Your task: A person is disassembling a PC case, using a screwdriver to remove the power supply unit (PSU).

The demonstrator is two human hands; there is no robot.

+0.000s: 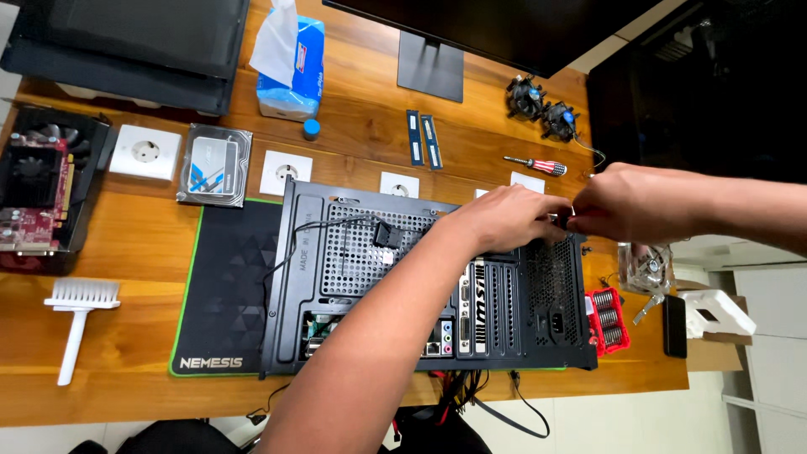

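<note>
Case: black computer case lying flat on a dark mat on the wooden table; its long axis runs left to right, and the port panel faces the near table edge.
Left hand: reaches across the case to its far right corner, palm down, fingers curled together on a small dark part at the case's edge; what they pinch is too small to tell.
Right hand: comes in from the right of the case and meets the left hand at the same corner, fingers bunched together; whether they grip anything cannot be told.
Cable: black, lies on top of the case, ending in a plug left of the left hand.
Screwdriver: beyond the case's far right corner, lying left to right.
Bit set: red holder just right of the case.
Drive: flat, beyond the case's far left corner.
Brush: white, well left of the case.
Graphics card: red, far left of the case.
Monitor stand: behind the case.
</note>
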